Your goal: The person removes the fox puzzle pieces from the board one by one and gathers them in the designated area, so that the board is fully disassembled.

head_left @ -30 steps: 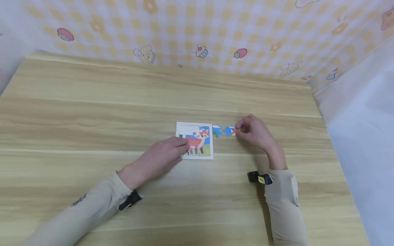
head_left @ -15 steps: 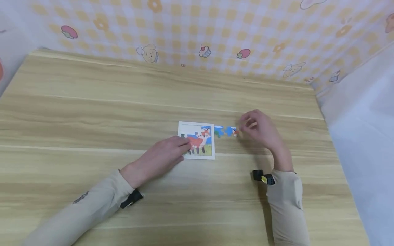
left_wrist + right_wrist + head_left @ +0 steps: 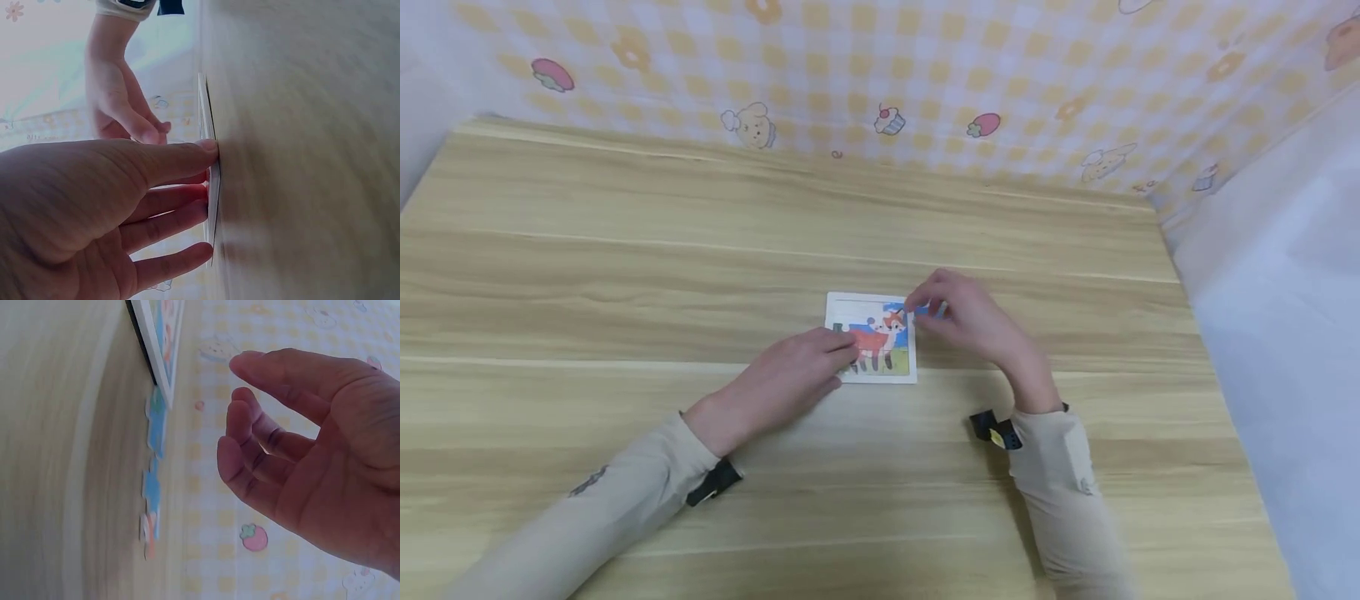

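A white-framed puzzle board with a fox picture lies on the table, its upper left part showing pale backing. My left hand rests at its left side, the fairly straight fingers on the board and the thumb against its edge. My right hand hovers over the board's upper right corner with loosely bent fingers and nothing between them. In the right wrist view, two loose blue puzzle pieces, one with green and one with orange, lie in a row beside the frame; the right hand mostly hides them in the head view.
The wood-grain table spreads around the board. A yellow-checked cloth with cartoon prints stands along the back, and a white sheet hangs at the right. Black wrist cameras sit under both sleeves.
My right hand has moved left, from beside the orange-marked puzzle piece to over the board's upper right corner. The left hand has kept its place on the board.
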`<move>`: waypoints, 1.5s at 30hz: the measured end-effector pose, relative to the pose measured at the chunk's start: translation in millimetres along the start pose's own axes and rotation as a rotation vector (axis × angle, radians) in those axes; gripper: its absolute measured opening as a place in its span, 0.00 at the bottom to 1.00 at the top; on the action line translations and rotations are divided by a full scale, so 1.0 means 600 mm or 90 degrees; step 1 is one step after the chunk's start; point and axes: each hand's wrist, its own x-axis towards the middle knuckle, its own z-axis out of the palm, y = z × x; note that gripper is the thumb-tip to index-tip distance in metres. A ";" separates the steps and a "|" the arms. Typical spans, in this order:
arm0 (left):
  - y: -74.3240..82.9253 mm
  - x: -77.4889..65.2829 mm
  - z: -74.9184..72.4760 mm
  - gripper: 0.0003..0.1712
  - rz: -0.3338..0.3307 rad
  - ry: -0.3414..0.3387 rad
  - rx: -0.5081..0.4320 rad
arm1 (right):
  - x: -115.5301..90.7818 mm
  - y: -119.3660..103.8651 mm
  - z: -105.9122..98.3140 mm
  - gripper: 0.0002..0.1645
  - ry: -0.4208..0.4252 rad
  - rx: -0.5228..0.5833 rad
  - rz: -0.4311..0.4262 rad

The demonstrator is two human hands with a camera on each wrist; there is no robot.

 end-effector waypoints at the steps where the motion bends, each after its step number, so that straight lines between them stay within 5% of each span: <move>1: 0.000 0.000 0.000 0.23 -0.001 -0.001 0.001 | 0.005 -0.001 0.005 0.09 -0.006 0.000 -0.001; 13: -0.005 0.002 0.010 0.23 0.001 0.003 0.006 | 0.034 -0.014 0.037 0.12 -0.095 -0.096 0.071; 31: -0.008 0.003 0.012 0.21 -0.001 0.021 -0.021 | 0.032 -0.011 0.052 0.12 -0.056 -0.043 0.107; 40: -0.010 0.003 0.013 0.20 0.001 0.024 -0.027 | 0.032 -0.011 0.055 0.11 -0.039 -0.094 0.071; 45: -0.008 0.002 0.011 0.21 -0.001 0.021 -0.021 | 0.031 -0.012 0.050 0.18 -0.034 -0.075 0.121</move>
